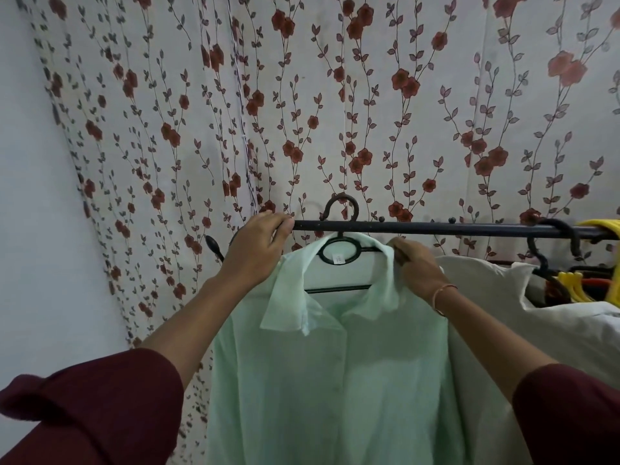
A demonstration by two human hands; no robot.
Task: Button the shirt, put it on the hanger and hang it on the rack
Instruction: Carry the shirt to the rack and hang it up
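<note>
Shirt (335, 380) on hanger (330, 205) (hooked over rail (436, 228)), right grip (419, 270) pinching collar (389, 283), left grip (258, 246) clasping rail.

Left hand (258, 245), right hand (417, 268) aloft

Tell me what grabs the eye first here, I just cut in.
A mint-green shirt fills the centre, on a black hanger whose hook sits over the black rail. The right hand pinches its collar; the left hand is up at the rail's left end. Behind hangs a curtain with red flowers.
</note>
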